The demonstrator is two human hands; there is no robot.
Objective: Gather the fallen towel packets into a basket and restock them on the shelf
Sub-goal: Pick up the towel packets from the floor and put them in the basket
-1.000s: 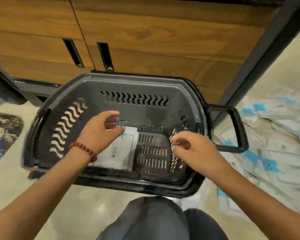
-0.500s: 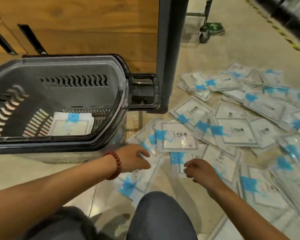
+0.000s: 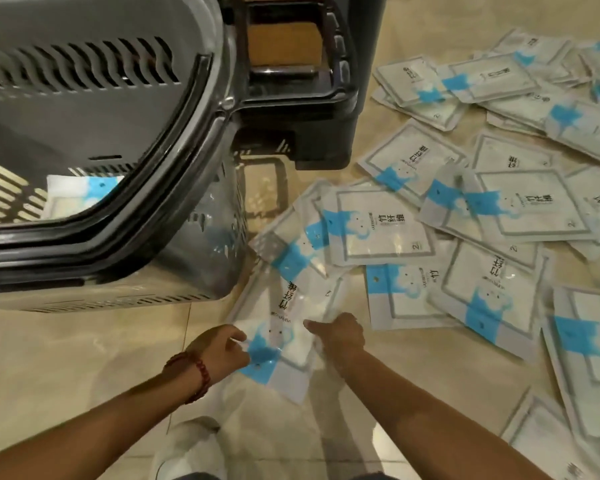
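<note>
Both hands have closed in since half a second ago, when they hung apart above the heap holding nothing; now they share one white-and-blue plastic towel packet [image 3: 291, 327] lying on the beige tiled floor [image 3: 66, 358]; the left hand [image 3: 222, 349], a red bead bracelet [image 3: 196, 374] at its wrist, has its fingers [image 3: 238, 342] curled tight and pinches the packet's edge at nine o'clock, beside the blue band; the right hand [image 3: 342, 336] grasps the edge at three o'clock, thumb laid across the top face, the other fingers folded down at the rim; the packet lies between the two, its far end pointing toward twelve o'clock; the scattered heap of like packets [image 3: 482, 220] spreads from one to four o'clock of the hands; the grey slotted plastic basket [image 3: 187, 140] stands at ten o'clock, a single packet [image 3: 84, 192] flat on its bottom; a dark shelf post [image 3: 368, 64] rises at twelve o'clock, behind the basket's black handle [image 3: 291, 95].
</note>
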